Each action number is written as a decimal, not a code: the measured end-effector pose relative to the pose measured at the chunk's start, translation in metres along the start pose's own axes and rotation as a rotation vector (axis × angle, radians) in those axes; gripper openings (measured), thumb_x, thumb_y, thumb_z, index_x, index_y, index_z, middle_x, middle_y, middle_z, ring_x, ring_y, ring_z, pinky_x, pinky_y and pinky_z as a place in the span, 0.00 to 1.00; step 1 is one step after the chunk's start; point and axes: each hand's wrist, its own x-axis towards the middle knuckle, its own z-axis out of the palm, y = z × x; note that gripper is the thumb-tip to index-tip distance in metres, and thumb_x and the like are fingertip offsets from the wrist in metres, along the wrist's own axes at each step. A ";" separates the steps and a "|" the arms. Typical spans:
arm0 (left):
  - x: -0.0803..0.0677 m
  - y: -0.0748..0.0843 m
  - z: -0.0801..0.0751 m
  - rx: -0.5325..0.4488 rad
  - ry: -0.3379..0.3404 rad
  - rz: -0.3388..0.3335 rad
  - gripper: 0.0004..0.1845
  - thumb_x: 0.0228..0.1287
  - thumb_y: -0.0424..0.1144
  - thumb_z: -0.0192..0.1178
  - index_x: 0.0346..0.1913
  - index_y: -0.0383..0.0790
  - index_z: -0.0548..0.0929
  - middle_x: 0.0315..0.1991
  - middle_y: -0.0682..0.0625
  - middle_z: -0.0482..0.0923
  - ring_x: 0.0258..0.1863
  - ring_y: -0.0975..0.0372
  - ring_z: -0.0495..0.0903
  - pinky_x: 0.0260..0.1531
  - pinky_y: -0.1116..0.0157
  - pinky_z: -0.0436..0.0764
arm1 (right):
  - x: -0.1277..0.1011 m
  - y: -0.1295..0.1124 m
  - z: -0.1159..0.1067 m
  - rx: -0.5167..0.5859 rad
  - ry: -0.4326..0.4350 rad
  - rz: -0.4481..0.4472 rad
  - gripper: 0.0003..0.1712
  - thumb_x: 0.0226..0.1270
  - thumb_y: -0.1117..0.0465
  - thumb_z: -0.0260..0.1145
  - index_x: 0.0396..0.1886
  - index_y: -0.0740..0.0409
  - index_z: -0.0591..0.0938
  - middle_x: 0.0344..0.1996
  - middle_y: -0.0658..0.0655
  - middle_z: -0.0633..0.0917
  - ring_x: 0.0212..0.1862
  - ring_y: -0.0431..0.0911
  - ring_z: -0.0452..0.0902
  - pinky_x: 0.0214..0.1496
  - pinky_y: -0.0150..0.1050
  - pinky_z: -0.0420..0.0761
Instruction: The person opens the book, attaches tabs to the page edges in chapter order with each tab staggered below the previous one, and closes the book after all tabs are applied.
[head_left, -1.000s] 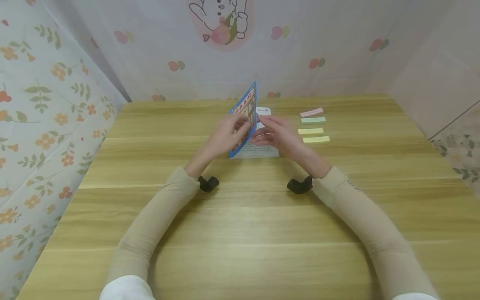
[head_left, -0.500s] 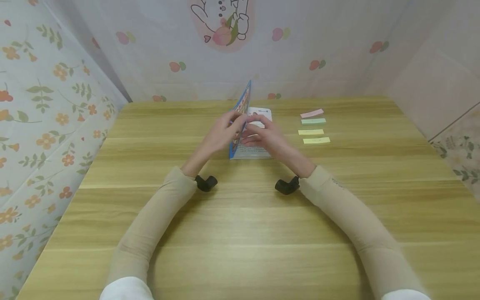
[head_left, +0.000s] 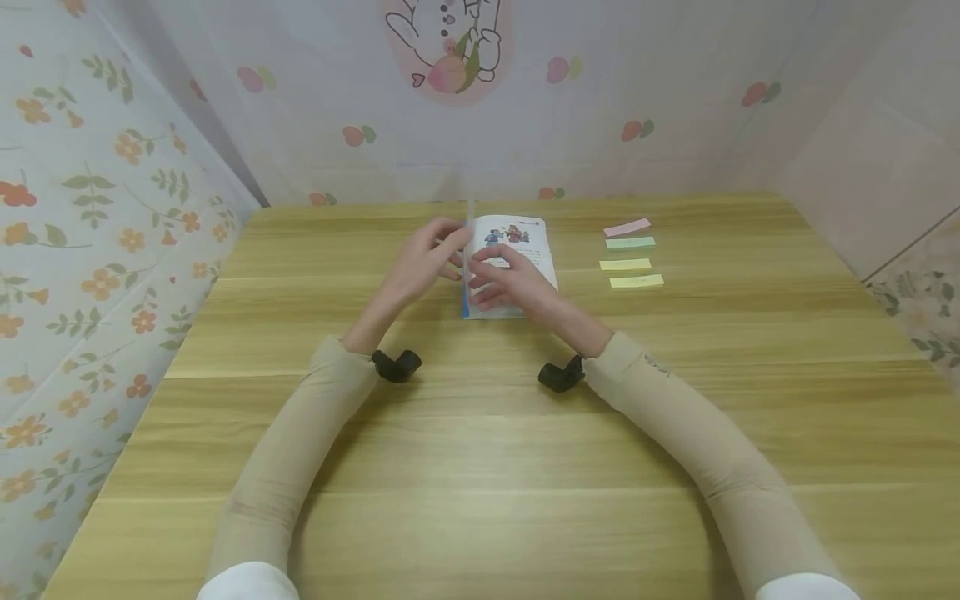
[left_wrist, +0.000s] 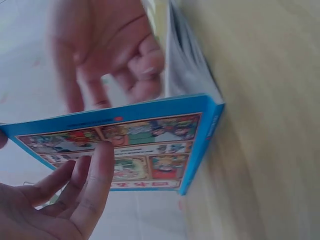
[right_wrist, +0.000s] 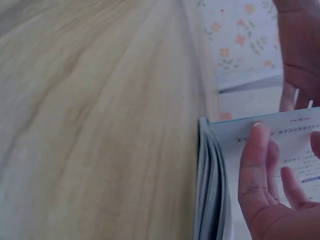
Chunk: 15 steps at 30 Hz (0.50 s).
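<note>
A thin blue-edged book [head_left: 517, 258] lies opened at the back of the table, its right-hand page showing text and small coloured figures. Its illustrated front cover [left_wrist: 150, 145] stands up on the left side. Beside the outer face of that cover, my left hand [head_left: 423, 260] has its fingers loosely extended, close to or touching it. My right hand [head_left: 517, 285] is over the opened pages with fingers spread and slightly bent. From the right wrist, a fingertip [right_wrist: 258, 131] appears against the printed inner side of the upright leaf.
Right of the book, several paper strips lie in a column: a pink strip [head_left: 627, 227], a green strip [head_left: 630, 242] and yellow strips [head_left: 626, 264] below. A patterned curtain [head_left: 405, 150] hangs behind the wooden table [head_left: 480, 467].
The book's cover has swung leftward from leaning right to nearly upright, uncovering more of the page. Both hands have shifted left with it.
</note>
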 end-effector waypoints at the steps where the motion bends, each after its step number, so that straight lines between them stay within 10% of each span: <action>1: 0.000 0.001 -0.002 -0.003 0.006 0.003 0.26 0.76 0.48 0.52 0.65 0.29 0.74 0.55 0.32 0.75 0.45 0.49 0.82 0.41 0.57 0.86 | 0.000 0.001 0.001 -0.019 -0.007 0.001 0.20 0.79 0.57 0.59 0.62 0.61 0.70 0.45 0.65 0.83 0.36 0.49 0.86 0.43 0.41 0.86; 15: -0.004 0.013 -0.027 0.268 0.243 0.027 0.22 0.58 0.27 0.55 0.57 0.27 0.81 0.48 0.36 0.83 0.41 0.45 0.86 0.32 0.63 0.82 | 0.006 0.008 0.007 -0.207 -0.061 0.004 0.23 0.74 0.62 0.64 0.64 0.59 0.71 0.44 0.68 0.85 0.37 0.51 0.85 0.45 0.44 0.86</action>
